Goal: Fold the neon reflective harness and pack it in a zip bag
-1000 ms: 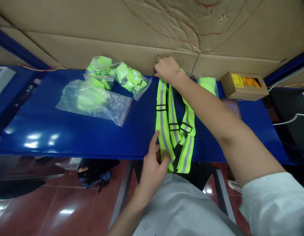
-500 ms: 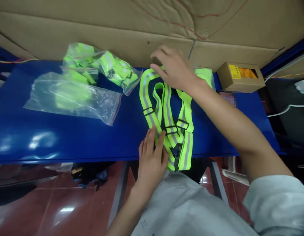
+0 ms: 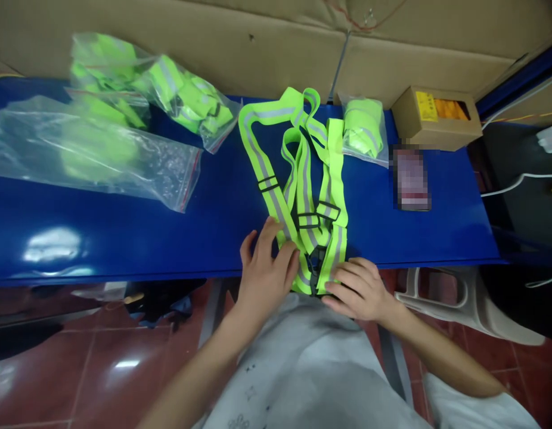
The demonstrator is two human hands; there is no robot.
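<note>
A neon yellow reflective strap vest (image 3: 303, 179) with grey stripes and black buckles lies stretched across the blue table (image 3: 124, 232), its near end hanging over the front edge. My left hand (image 3: 264, 271) lies on the vest's near left strap, fingers spread flat. At the near right end of the vest, by the black buckle, my right hand (image 3: 359, 289) rests at the table edge with its fingers curled against the strap.
Clear zip bags holding folded yellow vests (image 3: 92, 140) lie at the left, with another bagged vest (image 3: 363, 128) at the back right. A small cardboard box (image 3: 437, 116) stands beside it. A cardboard wall (image 3: 258, 42) backs the table. A white plastic chair (image 3: 464, 301) stands at right.
My right hand has left the far end of the vest and come back to the near end by the buckle. The vest's far loops now lie spread open. My left hand has flattened on the strap.
</note>
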